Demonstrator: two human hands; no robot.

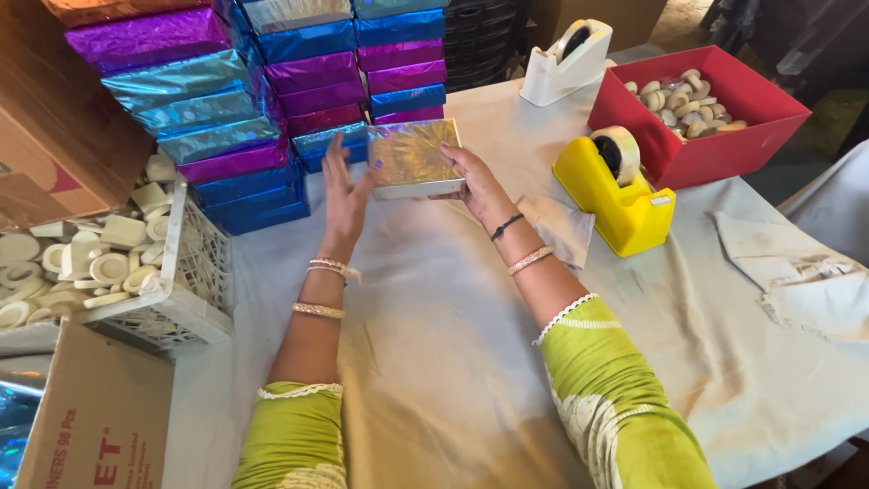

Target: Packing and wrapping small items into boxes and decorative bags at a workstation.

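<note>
Item in hand: gold foil-wrapped box [414, 156], flat and rectangular, held just above the cloth-covered table [434, 344] in front of the stacked boxes.
Right hand [480, 186]: grips the box at its right edge, thumb on top and fingers curled under the near right corner.
Left hand [344, 190]: open, fingers spread and raised, palm turned toward the box's left edge; whether it touches the box cannot be told.
Wrists: bangles on both; a dark band on the right wrist as well.
Sleeves: green with white trim, both arms.
Stacked boxes [262, 100]: foil-wrapped in purple, blue and teal, piled in several columns along the far side of the table, directly behind the gold box.
White crate [186, 272]: lattice-walled, at the left, holding pale round and square pieces [100, 258].
Cardboard cartons [90, 417]: one at lower left, beside the crate; another at upper left.
Yellow tape dispenser [620, 195]: right of the right hand, on the table, with a roll mounted.
White tape dispenser [568, 62]: farther back, near the red tray.
Red tray [742, 127]: far right, holding small pale rounded pieces [683, 100].
Folded cloth [561, 226]: lying between the right forearm and the yellow dispenser.
</note>
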